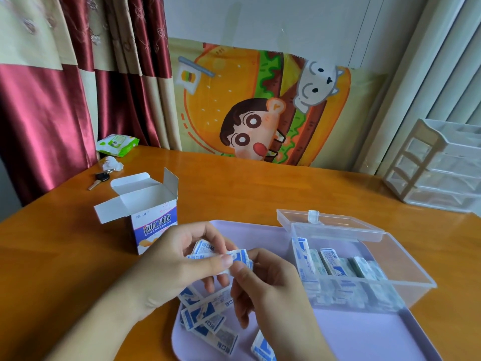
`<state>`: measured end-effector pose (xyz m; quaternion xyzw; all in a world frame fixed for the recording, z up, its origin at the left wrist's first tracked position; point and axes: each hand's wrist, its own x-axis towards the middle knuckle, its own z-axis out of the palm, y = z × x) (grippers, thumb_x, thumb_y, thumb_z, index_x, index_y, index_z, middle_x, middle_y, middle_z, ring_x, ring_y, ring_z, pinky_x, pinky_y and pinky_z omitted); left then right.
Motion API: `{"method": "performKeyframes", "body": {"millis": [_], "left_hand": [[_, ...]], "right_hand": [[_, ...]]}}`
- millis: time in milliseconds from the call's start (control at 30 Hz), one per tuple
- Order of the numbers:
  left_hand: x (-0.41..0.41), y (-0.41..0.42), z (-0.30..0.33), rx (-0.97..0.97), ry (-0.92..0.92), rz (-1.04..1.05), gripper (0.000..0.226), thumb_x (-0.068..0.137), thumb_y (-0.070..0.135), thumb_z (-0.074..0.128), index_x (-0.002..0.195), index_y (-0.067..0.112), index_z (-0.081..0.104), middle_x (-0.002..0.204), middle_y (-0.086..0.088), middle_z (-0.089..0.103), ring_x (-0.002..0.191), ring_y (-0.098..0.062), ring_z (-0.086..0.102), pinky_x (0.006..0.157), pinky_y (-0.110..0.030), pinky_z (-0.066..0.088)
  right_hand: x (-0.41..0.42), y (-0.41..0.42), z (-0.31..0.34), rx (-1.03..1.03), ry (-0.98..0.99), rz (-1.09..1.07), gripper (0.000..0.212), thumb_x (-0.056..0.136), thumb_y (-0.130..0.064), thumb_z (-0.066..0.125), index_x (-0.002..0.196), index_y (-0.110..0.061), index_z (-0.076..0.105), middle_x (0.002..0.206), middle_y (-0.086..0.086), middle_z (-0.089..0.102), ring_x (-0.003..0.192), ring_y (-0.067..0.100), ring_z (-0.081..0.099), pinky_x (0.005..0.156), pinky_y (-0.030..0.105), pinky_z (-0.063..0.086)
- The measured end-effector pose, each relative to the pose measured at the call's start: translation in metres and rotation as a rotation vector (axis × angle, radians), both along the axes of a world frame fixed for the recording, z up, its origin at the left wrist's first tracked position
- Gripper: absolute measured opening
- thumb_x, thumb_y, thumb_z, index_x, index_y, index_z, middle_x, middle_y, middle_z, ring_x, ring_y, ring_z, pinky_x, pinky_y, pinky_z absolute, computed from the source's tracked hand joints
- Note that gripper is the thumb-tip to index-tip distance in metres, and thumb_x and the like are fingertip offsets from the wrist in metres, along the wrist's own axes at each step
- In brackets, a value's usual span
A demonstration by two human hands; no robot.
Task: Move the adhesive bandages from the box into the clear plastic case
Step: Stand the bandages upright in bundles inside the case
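- Paper-wrapped and thin, the adhesive bandages look very light, limp and a little slick, so a small stack is likely to fan apart unless it is pinched flat across the faces, near the middle of its length.
- Both hands meet on one such bundle: the left hand curls its fingers behind the strips with the thumb pressed across the front, and the right hand pinches the bundle's near end between thumb and fingers, both closed on it rather than spread.
- Directly beneath the fingers, loose bandages lie scattered and overlapping on a lilac tray.
- Just to the right of the fingers, on the same tray, stands the clear plastic case with its lid swung back; several bandages already stand on edge inside it.
- Left of and beyond the fingers, the box sits upright on the wooden surface with its flaps open; whether any remain inside cannot be told.
- Farther beyond, a key and a green wipes packet lie near the curtain, and a small drawer unit stands well off to the right.
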<state>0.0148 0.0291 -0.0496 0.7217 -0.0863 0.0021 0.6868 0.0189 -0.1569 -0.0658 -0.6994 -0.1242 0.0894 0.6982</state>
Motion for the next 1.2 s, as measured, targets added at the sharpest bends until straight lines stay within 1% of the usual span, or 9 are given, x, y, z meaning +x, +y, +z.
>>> {"method": "performKeyframes", "body": {"millis": [167, 333, 400, 467, 567, 700, 867, 1033, 1200], "left_hand": [[0.003, 0.002, -0.003, 0.019, 0.024, -0.013, 0.013, 0.090, 0.016, 0.077, 0.097, 0.010, 0.068, 0.094, -0.015, 0.074, 0.073, -0.036, 0.073, 0.061, -0.039, 0.058], [0.003, 0.007, -0.011, 0.699, -0.068, -0.068, 0.008, 0.096, 0.036, 0.071, 0.095, 0.030, 0.076, 0.112, 0.019, 0.069, 0.102, -0.004, 0.068, 0.083, -0.037, 0.060], [0.002, 0.004, -0.012, 0.741, -0.119, -0.080, 0.014, 0.095, 0.038, 0.072, 0.088, 0.027, 0.077, 0.129, 0.031, 0.056, 0.116, 0.005, 0.059, 0.093, -0.028, 0.054], [0.002, 0.002, -0.011, 0.683, -0.134, -0.073, 0.010, 0.098, 0.029, 0.068, 0.092, 0.031, 0.076, 0.128, 0.029, 0.058, 0.109, 0.005, 0.061, 0.091, -0.025, 0.050], [0.005, 0.005, -0.012, 0.591, -0.053, 0.040, 0.022, 0.105, 0.024, 0.056, 0.099, 0.033, 0.075, 0.099, 0.015, 0.073, 0.091, -0.005, 0.068, 0.088, -0.035, 0.056], [0.014, 0.013, -0.016, 0.289, -0.009, 0.205, 0.027, 0.106, 0.027, 0.049, 0.087, 0.017, 0.066, 0.069, -0.004, 0.062, 0.061, -0.021, 0.061, 0.073, -0.053, 0.055], [0.021, 0.017, -0.020, -0.021, 0.112, 0.193, 0.035, 0.110, 0.018, 0.044, 0.083, 0.010, 0.065, 0.064, -0.005, 0.046, 0.048, -0.023, 0.043, 0.051, -0.038, 0.047], [0.025, 0.015, -0.018, -0.268, 0.189, 0.201, 0.046, 0.105, 0.040, 0.047, 0.077, 0.011, 0.068, 0.064, -0.008, 0.042, 0.044, -0.021, 0.040, 0.041, -0.027, 0.038], [0.034, 0.018, -0.018, -0.421, 0.298, 0.196, 0.063, 0.071, 0.075, 0.053, 0.073, 0.014, 0.069, 0.063, -0.007, 0.041, 0.042, -0.020, 0.039, 0.043, -0.027, 0.035]], "right_hand": [[0.000, 0.000, -0.003, -0.019, -0.052, -0.054, 0.021, 0.100, -0.008, 0.062, 0.078, -0.007, 0.064, 0.059, 0.012, 0.060, 0.043, 0.023, 0.047, 0.044, 0.029, 0.038], [0.002, -0.002, -0.011, -0.240, -0.233, -0.106, 0.014, 0.095, -0.016, 0.064, 0.082, -0.021, 0.065, 0.065, 0.009, 0.061, 0.056, 0.018, 0.049, 0.056, 0.032, 0.039], [0.001, -0.001, -0.010, -0.306, -0.285, -0.074, 0.016, 0.095, -0.014, 0.064, 0.082, -0.022, 0.066, 0.066, 0.001, 0.062, 0.057, 0.011, 0.046, 0.056, 0.026, 0.037], [-0.001, 0.001, -0.005, -0.318, -0.308, -0.041, 0.018, 0.096, -0.012, 0.063, 0.085, -0.025, 0.068, 0.066, -0.009, 0.064, 0.059, 0.007, 0.050, 0.057, 0.022, 0.039], [0.000, 0.002, -0.005, -0.284, -0.274, -0.112, 0.024, 0.097, -0.007, 0.062, 0.101, -0.030, 0.069, 0.088, -0.010, 0.072, 0.077, 0.012, 0.064, 0.069, 0.025, 0.052], [0.007, -0.001, -0.018, -0.710, -0.508, -0.065, 0.035, 0.096, -0.009, 0.059, 0.119, -0.035, 0.064, 0.117, -0.023, 0.058, 0.110, 0.000, 0.051, 0.088, 0.014, 0.041], [0.007, 0.008, -0.032, -0.962, -0.589, 0.171, 0.025, 0.087, -0.021, 0.064, 0.109, -0.034, 0.064, 0.125, -0.024, 0.046, 0.119, 0.011, 0.034, 0.102, 0.025, 0.038], [0.007, 0.003, -0.021, -0.765, -0.474, 0.047, 0.013, 0.086, -0.018, 0.074, 0.085, -0.030, 0.068, 0.099, -0.018, 0.058, 0.102, 0.003, 0.050, 0.083, 0.011, 0.039], [0.003, -0.001, 0.000, -0.212, -0.153, -0.141, 0.015, 0.088, -0.007, 0.070, 0.073, -0.013, 0.071, 0.069, 0.007, 0.067, 0.060, 0.011, 0.053, 0.059, 0.024, 0.039]]}}
